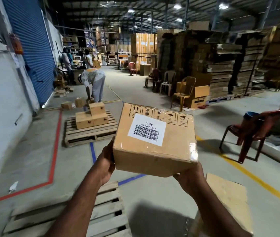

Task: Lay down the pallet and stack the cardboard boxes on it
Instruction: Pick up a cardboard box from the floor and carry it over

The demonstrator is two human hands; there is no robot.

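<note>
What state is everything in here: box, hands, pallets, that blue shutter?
Carried box: taped shut, held up in both hands.
Left hand: grips the box's left side.
Right hand: holds its lower right corner.
Near pallet: lying flat, nothing seen on it.
Far pallet: flat, three boxes stacked on it.
Blue shutter: rolled down.

Arms stretched forward, the left hand (106, 161) grips a box (154, 142) by its side, the right hand (191, 179) cups its lower corner.
</note>
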